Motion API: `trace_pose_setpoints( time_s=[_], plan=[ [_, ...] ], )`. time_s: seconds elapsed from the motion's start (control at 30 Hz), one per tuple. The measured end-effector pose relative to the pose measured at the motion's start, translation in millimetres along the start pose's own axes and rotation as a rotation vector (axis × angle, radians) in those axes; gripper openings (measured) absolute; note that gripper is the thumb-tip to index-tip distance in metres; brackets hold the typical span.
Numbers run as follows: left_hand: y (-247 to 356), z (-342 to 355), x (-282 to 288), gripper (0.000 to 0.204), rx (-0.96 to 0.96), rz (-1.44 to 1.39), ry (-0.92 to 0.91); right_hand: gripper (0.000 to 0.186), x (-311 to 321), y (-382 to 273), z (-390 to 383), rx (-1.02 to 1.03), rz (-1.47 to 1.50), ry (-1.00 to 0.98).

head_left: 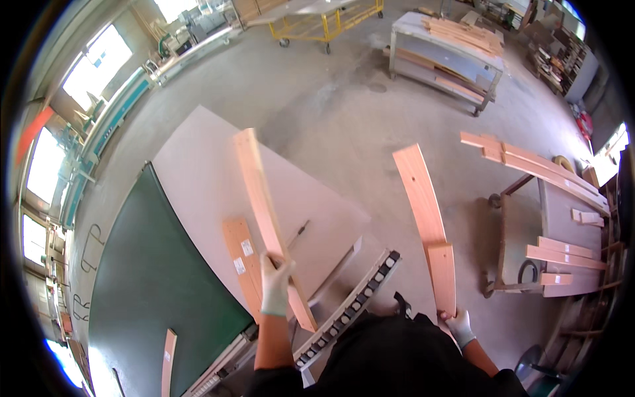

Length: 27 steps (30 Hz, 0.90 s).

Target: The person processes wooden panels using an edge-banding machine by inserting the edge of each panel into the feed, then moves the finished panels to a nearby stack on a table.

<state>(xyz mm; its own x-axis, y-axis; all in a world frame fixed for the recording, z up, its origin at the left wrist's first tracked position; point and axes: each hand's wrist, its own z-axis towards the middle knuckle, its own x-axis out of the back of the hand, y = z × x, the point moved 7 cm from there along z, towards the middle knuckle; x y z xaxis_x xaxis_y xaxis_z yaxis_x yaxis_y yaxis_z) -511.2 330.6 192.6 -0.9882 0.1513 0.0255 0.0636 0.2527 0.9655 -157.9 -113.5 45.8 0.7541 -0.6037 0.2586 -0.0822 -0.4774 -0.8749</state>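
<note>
My left hand [274, 286], in a whitish glove, is closed around a long wooden board [262, 202] near its lower end. The board slants up and away over a pale tabletop [198, 149]. Beneath it on the table lie brown wooden boards [233, 248] with white labels, and a thin dark pen-like tool [301, 229] is to the right. My right hand [458, 325], also gloved, grips the near end of a long plank [420, 192] and a shorter plank [442, 271] lying over it. Both stick out forward above the floor, and the fingers are partly hidden.
A green belt [152, 264] runs along the left, with a narrow board [169, 360] on it. A roller rail [350, 304] stands before my body. To the right is a wheeled cart [555, 231] with several boards. Another table [403, 30] stacked with boards stands farther off.
</note>
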Motion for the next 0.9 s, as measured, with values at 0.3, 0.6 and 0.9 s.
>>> trace_pose_setpoints(
  time_s=[0.3, 0.6, 0.9],
  plan=[
    [88.3, -69.8, -87.4, 0.046, -0.342, 0.340, -0.271, 0.052, 43.6, 64.6, -3.2, -0.065, -0.214, 0.267],
    [84.8, -84.3, -150.5, 0.052, -0.633, 0.512, -0.268, 0.049, 94.5, 72.9, -33.0, 0.003, 0.076, 0.380],
    [102.3, -87.9, -197.4, 0.058, -0.661, 0.632, -0.204, 0.046, 134.1, 105.8, 0.2, 0.022, 0.163, 0.284]
  ],
)
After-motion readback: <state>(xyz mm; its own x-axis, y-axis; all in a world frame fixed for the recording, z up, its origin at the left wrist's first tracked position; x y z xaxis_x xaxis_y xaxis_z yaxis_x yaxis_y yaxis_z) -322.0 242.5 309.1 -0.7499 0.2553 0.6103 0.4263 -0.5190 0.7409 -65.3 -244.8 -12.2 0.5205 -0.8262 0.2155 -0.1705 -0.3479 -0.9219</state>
